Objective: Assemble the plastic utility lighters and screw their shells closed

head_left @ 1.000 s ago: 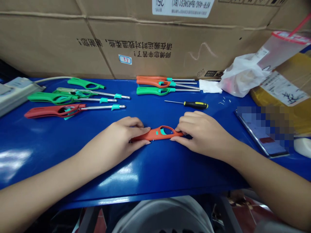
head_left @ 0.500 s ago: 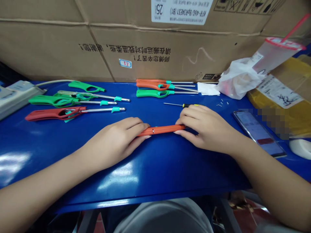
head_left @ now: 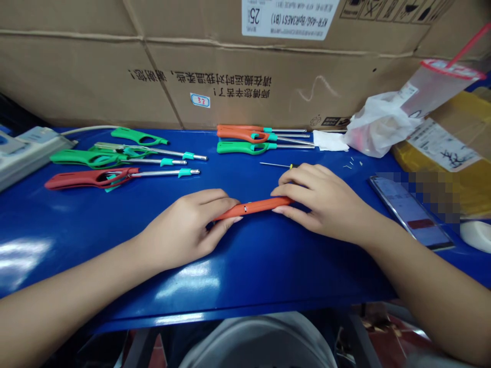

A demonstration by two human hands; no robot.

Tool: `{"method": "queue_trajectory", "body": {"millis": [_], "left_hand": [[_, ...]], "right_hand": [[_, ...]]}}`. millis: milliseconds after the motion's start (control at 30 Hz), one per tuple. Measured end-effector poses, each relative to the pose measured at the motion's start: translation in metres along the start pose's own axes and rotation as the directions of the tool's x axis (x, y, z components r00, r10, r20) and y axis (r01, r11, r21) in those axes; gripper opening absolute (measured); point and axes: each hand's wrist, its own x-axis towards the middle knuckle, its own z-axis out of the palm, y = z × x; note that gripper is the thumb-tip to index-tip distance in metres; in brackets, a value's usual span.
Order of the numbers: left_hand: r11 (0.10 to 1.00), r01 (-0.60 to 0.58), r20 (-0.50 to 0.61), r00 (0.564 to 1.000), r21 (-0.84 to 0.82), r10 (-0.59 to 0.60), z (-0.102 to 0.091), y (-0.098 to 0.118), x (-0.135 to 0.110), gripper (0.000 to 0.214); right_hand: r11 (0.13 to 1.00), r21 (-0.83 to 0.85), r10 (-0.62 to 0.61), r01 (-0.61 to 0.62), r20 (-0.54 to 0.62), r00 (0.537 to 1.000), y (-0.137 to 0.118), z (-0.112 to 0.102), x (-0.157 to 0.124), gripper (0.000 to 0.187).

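An orange lighter handle (head_left: 255, 208) stands on its edge on the blue table (head_left: 245, 266), held between both hands. My left hand (head_left: 187, 227) pinches its left end with curled fingers. My right hand (head_left: 322, 199) grips its right end, fingers closed over it. Behind my right hand lies a thin screwdriver (head_left: 278, 165), its handle mostly hidden.
Green and red long-nosed lighters (head_left: 115, 163) lie at the left, three more (head_left: 253, 139) at the back centre. A phone (head_left: 410, 209) lies to the right, a white plastic bag (head_left: 379, 128) and cup behind it. Cardboard boxes (head_left: 230, 61) wall the back. A grey device (head_left: 19, 153) sits far left.
The orange handle lay flat with its finger hole showing; both hands have turned it up onto its edge. My right hand now covers most of the screwdriver.
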Motion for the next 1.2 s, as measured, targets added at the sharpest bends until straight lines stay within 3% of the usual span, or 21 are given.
{"method": "queue_trajectory", "body": {"millis": [133, 333, 500, 733, 867, 933, 1033, 1100, 1200], "left_hand": [[0.994, 0.009, -0.046, 0.999, -0.109, -0.014, 0.007, 0.005, 0.000, 0.023], [0.973, 0.064, -0.147, 0.984, -0.221, -0.098, 0.010, 0.003, 0.004, 0.018], [0.986, -0.020, -0.198, 0.980, -0.168, -0.014, 0.009, -0.003, 0.004, 0.022], [0.986, -0.115, -0.237, 0.968, -0.119, 0.084, 0.013, -0.004, 0.001, 0.023], [0.987, -0.074, -0.221, 0.974, -0.141, 0.042, 0.010, 0.003, 0.000, 0.021], [0.978, 0.017, -0.196, 0.979, -0.210, -0.059, 0.009, 0.007, 0.001, 0.018], [0.841, 0.249, -0.109, 0.935, -0.480, -0.339, 0.009, 0.011, 0.005, 0.027], [0.633, 0.373, 0.013, 0.868, -0.678, -0.497, 0.011, 0.011, 0.008, 0.037], [0.334, 0.463, 0.187, 0.770, -0.821, -0.610, 0.013, 0.010, 0.010, 0.041]], "right_hand": [[0.995, 0.049, -0.080, 0.082, -0.037, 0.996, -0.013, 0.007, 0.003, 0.027], [0.996, 0.070, -0.050, 0.055, -0.073, 0.996, -0.014, 0.009, 0.002, 0.025], [0.994, 0.110, -0.008, 0.016, -0.080, 0.997, -0.006, 0.004, 0.001, 0.020], [0.993, 0.091, -0.065, 0.076, -0.116, 0.991, -0.008, 0.011, 0.002, 0.021], [0.996, 0.064, -0.061, 0.069, -0.115, 0.992, -0.012, 0.012, 0.002, 0.026], [0.996, 0.070, -0.042, 0.049, -0.106, 0.994, -0.013, 0.012, 0.003, 0.026], [0.991, 0.137, 0.010, 0.003, -0.097, 0.995, -0.012, 0.012, 0.003, 0.027], [0.985, 0.171, 0.029, -0.015, -0.077, 0.997, -0.012, 0.013, 0.003, 0.029], [0.990, 0.143, -0.002, 0.011, -0.057, 0.998, -0.016, 0.016, 0.002, 0.049]]}}
